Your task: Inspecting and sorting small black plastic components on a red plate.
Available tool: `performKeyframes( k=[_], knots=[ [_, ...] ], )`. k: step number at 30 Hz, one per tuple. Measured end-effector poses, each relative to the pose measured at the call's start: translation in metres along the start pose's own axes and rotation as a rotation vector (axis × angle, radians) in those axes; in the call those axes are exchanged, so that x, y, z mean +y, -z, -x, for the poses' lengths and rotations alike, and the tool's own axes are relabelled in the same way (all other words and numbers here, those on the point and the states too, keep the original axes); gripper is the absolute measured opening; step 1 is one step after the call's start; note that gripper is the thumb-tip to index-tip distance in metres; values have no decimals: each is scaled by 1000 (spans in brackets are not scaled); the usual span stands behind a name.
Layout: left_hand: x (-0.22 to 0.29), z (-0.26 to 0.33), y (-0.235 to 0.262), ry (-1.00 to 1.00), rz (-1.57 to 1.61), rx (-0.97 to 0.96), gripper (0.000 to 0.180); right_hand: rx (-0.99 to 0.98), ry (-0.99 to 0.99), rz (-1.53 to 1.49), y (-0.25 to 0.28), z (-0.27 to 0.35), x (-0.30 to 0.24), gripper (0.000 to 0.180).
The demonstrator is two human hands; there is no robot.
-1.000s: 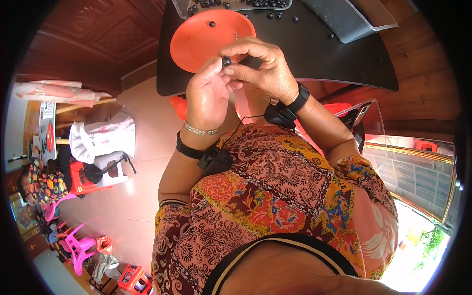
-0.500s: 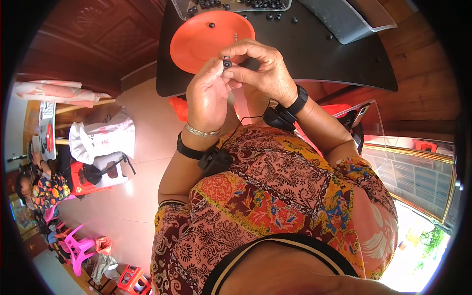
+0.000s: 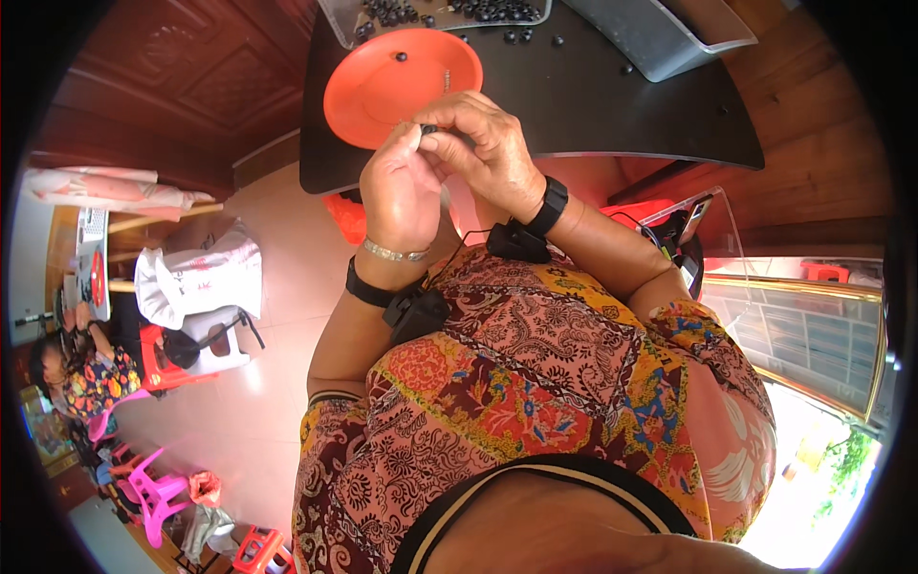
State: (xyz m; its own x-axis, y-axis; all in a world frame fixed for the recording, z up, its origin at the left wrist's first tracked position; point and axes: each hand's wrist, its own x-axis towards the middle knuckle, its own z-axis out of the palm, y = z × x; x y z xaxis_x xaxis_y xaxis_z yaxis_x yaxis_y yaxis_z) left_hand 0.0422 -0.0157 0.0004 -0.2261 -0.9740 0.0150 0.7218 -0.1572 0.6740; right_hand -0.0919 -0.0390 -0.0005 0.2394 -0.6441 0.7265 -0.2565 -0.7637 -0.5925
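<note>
The plastic plate was orange-red, the tabletop black, the small piece black too. The patchwork-print blouse mixed pink, maroon and yellow with blue and red flowers, its neckband black with a cream stripe. The wrist straps were black, the bracelet silver.

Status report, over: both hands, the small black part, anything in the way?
Left hand, right hand: both pinching the small black part. Part partly hidden in their grip. Orange plate behind them in view; no obstruction seen.
</note>
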Motion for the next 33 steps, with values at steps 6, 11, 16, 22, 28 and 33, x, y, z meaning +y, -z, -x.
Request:
performKeyframes(
  k=[6,11,16,22,28,33],
  knots=[
    [34,10,1,-137,-296,-30,30,101,186,246,62,-30,-9,23],
    [78,13,54,-642,-569,401,24,464,109,685,177,-83,-5,27],
    [85,-24,111,-558,-763,736,22,457,127,975,257,-80,42,33],
    [75,-54,171,-530,-1034,880,25,556,-100,609,238,-17,49,23],
    [69,-51,135,-385,-1551,962,36,877,-164,210,253,24,73,14],
    [71,-51,130,-295,-1642,1014,42,621,-377,443,258,48,101,18]
  ],
)
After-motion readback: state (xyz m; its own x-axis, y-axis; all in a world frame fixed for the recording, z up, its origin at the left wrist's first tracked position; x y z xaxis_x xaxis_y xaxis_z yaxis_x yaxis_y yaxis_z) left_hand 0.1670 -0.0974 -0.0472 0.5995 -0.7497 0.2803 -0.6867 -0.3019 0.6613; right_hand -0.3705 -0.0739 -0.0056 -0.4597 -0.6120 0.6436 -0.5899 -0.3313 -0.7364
